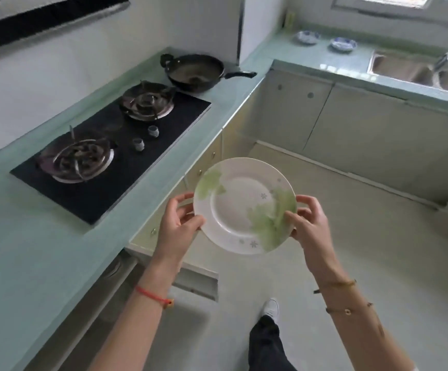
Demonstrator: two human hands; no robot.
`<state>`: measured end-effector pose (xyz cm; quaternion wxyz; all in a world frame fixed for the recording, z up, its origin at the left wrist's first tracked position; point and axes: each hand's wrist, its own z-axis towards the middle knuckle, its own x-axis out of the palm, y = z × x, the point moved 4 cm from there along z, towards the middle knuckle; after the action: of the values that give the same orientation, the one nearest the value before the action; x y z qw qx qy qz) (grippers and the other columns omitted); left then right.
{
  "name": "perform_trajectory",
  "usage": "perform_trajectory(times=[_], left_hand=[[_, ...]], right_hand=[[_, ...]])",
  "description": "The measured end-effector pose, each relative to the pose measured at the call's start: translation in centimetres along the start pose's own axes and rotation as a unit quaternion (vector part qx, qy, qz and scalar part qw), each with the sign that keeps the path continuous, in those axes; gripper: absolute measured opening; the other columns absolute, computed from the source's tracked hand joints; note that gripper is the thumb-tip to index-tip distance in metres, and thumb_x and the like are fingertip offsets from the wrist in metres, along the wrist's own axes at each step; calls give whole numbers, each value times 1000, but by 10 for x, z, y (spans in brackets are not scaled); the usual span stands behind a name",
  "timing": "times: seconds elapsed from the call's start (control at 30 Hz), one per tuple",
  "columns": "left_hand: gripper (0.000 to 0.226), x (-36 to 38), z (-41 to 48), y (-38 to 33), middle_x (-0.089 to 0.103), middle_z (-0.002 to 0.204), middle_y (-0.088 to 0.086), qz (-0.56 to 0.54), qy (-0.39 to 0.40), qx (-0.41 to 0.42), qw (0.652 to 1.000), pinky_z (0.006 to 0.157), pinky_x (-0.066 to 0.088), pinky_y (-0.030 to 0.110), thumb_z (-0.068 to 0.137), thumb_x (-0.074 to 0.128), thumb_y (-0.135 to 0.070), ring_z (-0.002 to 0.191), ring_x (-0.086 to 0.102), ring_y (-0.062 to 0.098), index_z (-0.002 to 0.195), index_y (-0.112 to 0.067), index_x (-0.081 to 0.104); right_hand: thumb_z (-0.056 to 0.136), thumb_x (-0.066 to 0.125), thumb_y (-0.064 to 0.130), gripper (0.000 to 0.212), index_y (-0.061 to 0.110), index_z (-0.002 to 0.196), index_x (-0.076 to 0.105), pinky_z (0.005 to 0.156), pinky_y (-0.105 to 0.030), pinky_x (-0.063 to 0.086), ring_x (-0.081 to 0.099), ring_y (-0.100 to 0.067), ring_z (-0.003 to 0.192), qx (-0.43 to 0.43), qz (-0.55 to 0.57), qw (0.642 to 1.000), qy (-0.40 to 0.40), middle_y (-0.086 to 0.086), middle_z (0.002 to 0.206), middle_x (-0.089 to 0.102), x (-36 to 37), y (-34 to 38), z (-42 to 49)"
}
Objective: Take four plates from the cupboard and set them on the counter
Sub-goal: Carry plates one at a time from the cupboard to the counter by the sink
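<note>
A white plate (240, 202) with green leaf prints is held face up over the floor, just right of the counter's edge. My left hand (178, 223) grips its left rim, thumb on top and fingers underneath. My right hand (307, 219) grips the right rim the same way. The pale green counter (24, 253) runs along the left. Below it a cupboard door (196, 279) stands open; the inside is hidden from here.
A black two-burner hob (115, 153) is set into the counter, with a dark pan (193, 72) behind it. Two blue-patterned bowls (324, 40) sit on the far counter beside a steel sink (418, 70). My foot (271, 309) is on the floor.
</note>
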<state>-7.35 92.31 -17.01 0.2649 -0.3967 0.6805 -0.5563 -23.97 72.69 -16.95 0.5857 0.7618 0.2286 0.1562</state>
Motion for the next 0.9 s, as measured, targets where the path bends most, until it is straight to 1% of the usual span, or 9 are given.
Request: perform_trajectory(times=[0.1, 0.2, 0.37, 0.5, 0.6, 0.67, 0.73, 0.8, 0.9], left_hand=[[48, 65, 37, -13, 74, 111, -1, 3, 24, 2, 1000, 81, 56, 27, 84, 60, 7, 104, 68, 15, 120, -26, 56], [49, 128, 70, -23, 72, 114, 7, -6, 33, 5, 999, 88, 55, 32, 85, 57, 11, 104, 65, 20, 124, -19, 55], [49, 227, 128, -40, 71, 115, 13, -12, 55, 10, 998, 83, 55, 29, 85, 55, 14, 99, 64, 20, 127, -13, 54], [48, 278, 172, -52, 71, 114, 13, 1, 69, 7, 998, 85, 53, 33, 85, 55, 14, 99, 63, 21, 124, -14, 56], [47, 311, 212, -58, 71, 111, 11, 12, 78, 0, 997, 85, 52, 34, 85, 55, 15, 99, 62, 21, 119, -17, 57], [46, 332, 244, -61, 71, 110, 10, 19, 84, -6, 996, 86, 51, 36, 85, 56, 15, 99, 62, 22, 118, -18, 57], [47, 352, 278, -64, 70, 112, 12, 25, 88, -10, 996, 91, 51, 41, 85, 56, 14, 101, 62, 23, 121, -16, 57], [47, 374, 316, -71, 69, 116, 17, 29, 95, -13, 995, 96, 50, 45, 85, 56, 14, 102, 62, 24, 124, -13, 55], [47, 407, 379, -87, 69, 117, 18, 36, 105, -13, 994, 102, 48, 49, 85, 56, 15, 102, 62, 24, 125, -11, 55]], right_hand=[[85, 56, -4, 32, 14, 112, 56, 63, -34, 51, 61, -19, 66, -6, 3, 999, -33, -9, 85, 62, -48, 17, 43], [84, 57, -3, 31, 18, 108, 56, 53, -25, 53, 62, -5, 56, -14, -3, 999, -50, -6, 83, 63, -91, 37, 90], [81, 59, 3, 31, 20, 107, 58, 58, -28, 51, 61, -17, 69, -22, -25, 997, -76, -9, 88, 66, -158, 66, 171], [82, 59, 3, 29, 20, 106, 59, 52, -22, 49, 61, -16, 69, -19, -32, 995, -89, -9, 89, 66, -187, 78, 226], [82, 59, 3, 28, 24, 100, 60, 60, -30, 50, 63, -19, 74, -14, -34, 994, -102, -9, 90, 67, -201, 87, 268], [82, 59, 4, 28, 29, 94, 59, 64, -32, 49, 63, -20, 76, -12, -38, 993, -112, -7, 88, 67, -208, 93, 301], [82, 59, 3, 28, 28, 94, 58, 65, -32, 48, 62, -21, 78, -13, -41, 992, -122, -8, 89, 67, -212, 99, 337], [81, 59, 4, 27, 24, 98, 58, 68, -36, 52, 63, -25, 83, -10, -46, 990, -131, -10, 93, 68, -216, 106, 376], [79, 58, 7, 27, 24, 99, 59, 83, -48, 56, 67, -30, 95, -4, -50, 988, -146, -12, 100, 69, -216, 123, 437]])
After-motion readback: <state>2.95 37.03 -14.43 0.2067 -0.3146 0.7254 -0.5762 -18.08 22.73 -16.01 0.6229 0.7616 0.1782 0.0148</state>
